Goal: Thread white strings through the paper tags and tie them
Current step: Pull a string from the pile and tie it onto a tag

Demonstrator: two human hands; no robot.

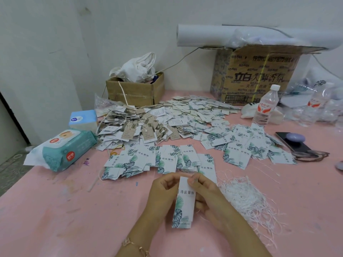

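In the head view, the left hand [163, 190] and the right hand [206, 197] met over the pink table [74, 210] and held one paper tag [184, 203] between them. The left hand's fingers were curled against the tag's upper left edge. The right hand pinched its far end from the other side, with more fingers tucked behind it. The tag's long axis ran straight away from the person. Its hole end was probably the far one, under the right hand's fingertips [193, 179], though no hole showed. It was a narrow white card with dark characters across the middle and green leaf prints toward the near end. The loose heap of white strings [246, 197] lay just beyond the right hand's outer side, so that hand was judged the nearer for fetching one. Whether a string was already pinched there could not be told. More leaf-printed tags [161, 160] lay spread past both hands.
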